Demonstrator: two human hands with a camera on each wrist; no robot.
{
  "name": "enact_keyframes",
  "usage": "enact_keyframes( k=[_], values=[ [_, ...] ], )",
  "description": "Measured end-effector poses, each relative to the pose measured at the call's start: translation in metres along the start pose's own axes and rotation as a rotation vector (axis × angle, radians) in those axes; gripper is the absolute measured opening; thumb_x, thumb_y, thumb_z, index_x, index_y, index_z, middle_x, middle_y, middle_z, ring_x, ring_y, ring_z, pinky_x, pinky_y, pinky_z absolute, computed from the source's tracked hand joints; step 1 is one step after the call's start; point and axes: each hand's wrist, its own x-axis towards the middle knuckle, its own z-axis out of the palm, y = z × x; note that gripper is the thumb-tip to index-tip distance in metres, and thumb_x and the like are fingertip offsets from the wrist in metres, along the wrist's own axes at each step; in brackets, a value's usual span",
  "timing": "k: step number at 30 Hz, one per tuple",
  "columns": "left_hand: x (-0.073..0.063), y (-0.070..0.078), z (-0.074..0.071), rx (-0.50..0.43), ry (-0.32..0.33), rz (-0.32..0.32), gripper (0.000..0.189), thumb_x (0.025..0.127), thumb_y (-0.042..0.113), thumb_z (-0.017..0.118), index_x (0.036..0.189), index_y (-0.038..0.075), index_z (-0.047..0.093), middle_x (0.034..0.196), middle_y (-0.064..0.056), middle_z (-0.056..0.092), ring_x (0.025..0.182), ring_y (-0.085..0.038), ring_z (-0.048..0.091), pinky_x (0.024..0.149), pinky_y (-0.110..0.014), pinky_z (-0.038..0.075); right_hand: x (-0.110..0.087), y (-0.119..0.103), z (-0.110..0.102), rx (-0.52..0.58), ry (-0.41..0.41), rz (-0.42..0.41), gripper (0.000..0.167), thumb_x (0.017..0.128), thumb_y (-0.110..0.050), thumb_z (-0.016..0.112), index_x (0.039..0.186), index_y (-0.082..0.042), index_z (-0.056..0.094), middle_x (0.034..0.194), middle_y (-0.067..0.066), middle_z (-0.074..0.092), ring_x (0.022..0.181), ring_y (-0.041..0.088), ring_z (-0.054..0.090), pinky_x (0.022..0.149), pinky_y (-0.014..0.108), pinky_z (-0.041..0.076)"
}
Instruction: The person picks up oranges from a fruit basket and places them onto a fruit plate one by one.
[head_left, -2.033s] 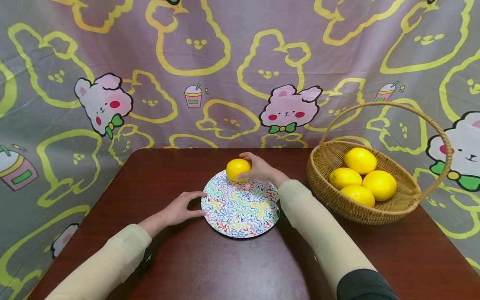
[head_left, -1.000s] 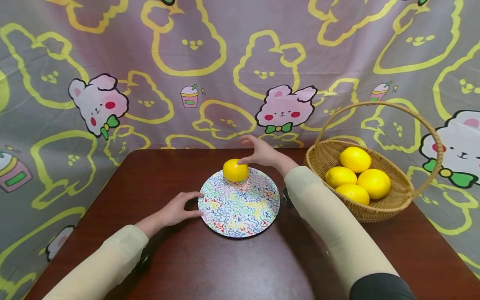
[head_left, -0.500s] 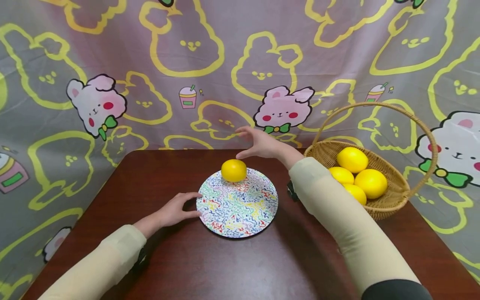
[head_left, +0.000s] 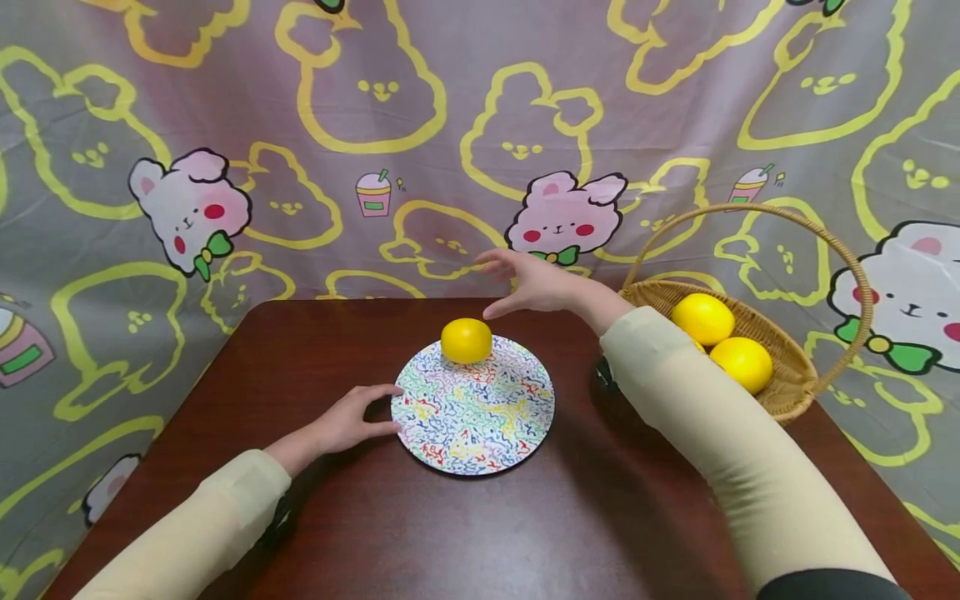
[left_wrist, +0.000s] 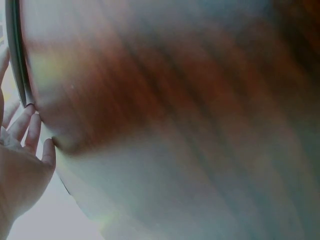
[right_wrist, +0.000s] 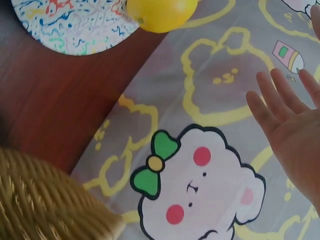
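Observation:
A yellow lemon (head_left: 467, 341) rests at the far edge of a round white board (head_left: 480, 421) covered in colourful squiggles. My right hand (head_left: 543, 285) hovers just behind and to the right of the lemon, fingers spread and holding nothing. In the right wrist view, that hand (right_wrist: 295, 130) is apart from the lemon (right_wrist: 162, 14). At the board's left rim is my left hand (head_left: 352, 418), thumb and fingers spread with the tips right at the edge. The left wrist view has this hand (left_wrist: 25, 167) with its fingertips at the dark rim.
A wicker basket (head_left: 795, 354) with a tall handle stands at the right, holding several lemons (head_left: 703, 319); my right sleeve (head_left: 712, 417) hides part of it. A brown wooden table (head_left: 315, 517) lies under everything. Behind it hangs a patterned curtain (head_left: 480, 108).
My right hand has let go of the lemon, risen and drawn back to the right. The lemon stays on the board. My left hand keeps its place at the rim.

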Motion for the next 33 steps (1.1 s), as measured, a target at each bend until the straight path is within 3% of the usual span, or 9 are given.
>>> enact_keyframes(
  k=[12, 21, 27, 33],
  values=[
    [0.001, -0.001, 0.000, -0.004, -0.005, -0.022, 0.065, 0.084, 0.042, 0.075, 0.138, 0.013, 0.053, 0.139, -0.012, 0.052, 0.127, -0.034, 0.042, 0.104, -0.055, 0.033, -0.027, 0.011, -0.026, 0.021, 0.000, -0.066, 0.077, 0.079, -0.017, 0.082, 0.143, -0.008, 0.040, 0.136, 0.012, 0.050, 0.122, 0.030, 0.051, 0.099, 0.044, 0.043],
    [0.001, 0.000, 0.000, -0.001, 0.002, -0.019, 0.064, 0.085, 0.042, 0.074, 0.137, 0.012, 0.054, 0.138, -0.013, 0.052, 0.126, -0.034, 0.043, 0.104, -0.055, 0.034, -0.057, 0.030, -0.044, 0.055, 0.017, -0.074, 0.077, 0.080, -0.012, 0.082, 0.143, -0.005, 0.038, 0.137, 0.018, 0.049, 0.126, 0.036, 0.047, 0.100, 0.052, 0.040],
    [0.001, 0.001, 0.000, 0.006, 0.012, 0.008, 0.063, 0.085, 0.041, 0.074, 0.136, 0.011, 0.054, 0.136, -0.013, 0.053, 0.125, -0.035, 0.044, 0.103, -0.055, 0.034, -0.081, 0.036, -0.054, 0.024, 0.051, -0.053, 0.076, 0.079, -0.014, 0.082, 0.142, -0.006, 0.040, 0.136, 0.017, 0.052, 0.127, 0.036, 0.048, 0.102, 0.055, 0.037],
    [0.000, 0.001, 0.000, 0.002, 0.013, 0.010, 0.062, 0.085, 0.039, 0.075, 0.136, 0.010, 0.055, 0.136, -0.013, 0.054, 0.125, -0.034, 0.045, 0.104, -0.055, 0.034, -0.103, 0.041, -0.063, -0.014, 0.097, -0.053, 0.073, 0.079, -0.011, 0.082, 0.140, -0.006, 0.043, 0.133, 0.016, 0.054, 0.119, 0.033, 0.054, 0.097, 0.051, 0.043]
  ],
)
